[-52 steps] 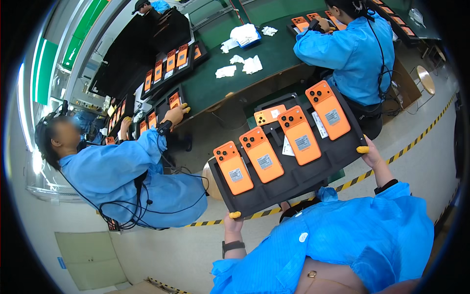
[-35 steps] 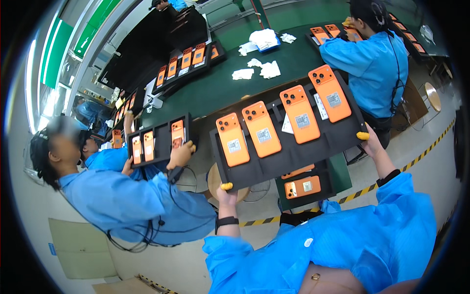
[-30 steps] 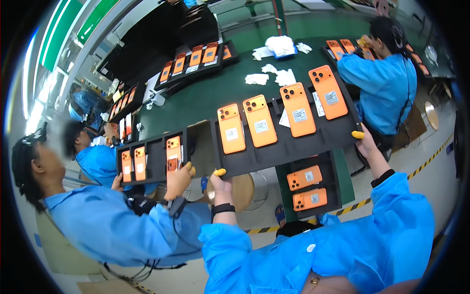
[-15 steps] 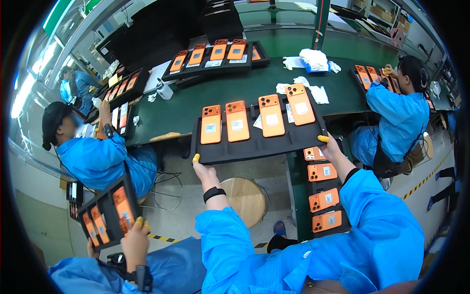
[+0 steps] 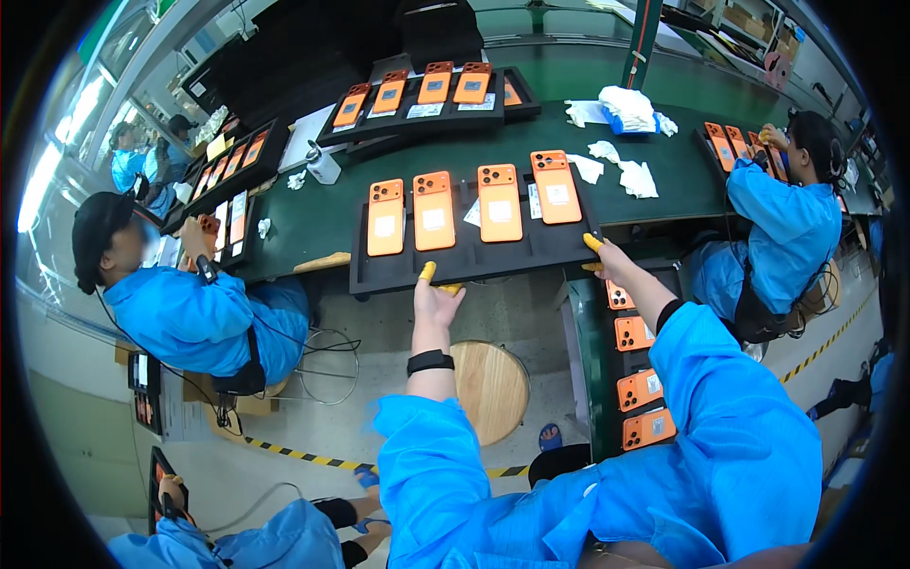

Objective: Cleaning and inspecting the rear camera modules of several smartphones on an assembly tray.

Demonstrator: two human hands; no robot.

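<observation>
A black tray (image 5: 531,254) with orange phones lying back up in it is in front of me, over the green table's near edge. White labels are on the phones' backs. At the tray's front wall, my left hand (image 5: 438,302) is closed, with yellow finger cots, thumb at the top and another finger low at the edge. My right hand (image 5: 614,263) grips the front right corner, yellow-tipped thumb above and a finger below. Whether the tray's far side rests on the table is hidden. One orange phone (image 5: 550,188) sits at the tray's right end.
Loaded trays (image 5: 417,116) stand at the back of the green table (image 5: 313,216), beside a bottle (image 5: 322,165) and white cloths (image 5: 626,112). A stool (image 5: 490,391) is below. Co-workers sit left (image 5: 199,308) and right (image 5: 782,213). More phones (image 5: 640,389) lie at right.
The tray has moved forward over the table. My left hand has shifted from its left corner along the front edge. The co-worker at lower left has moved off with another tray.
</observation>
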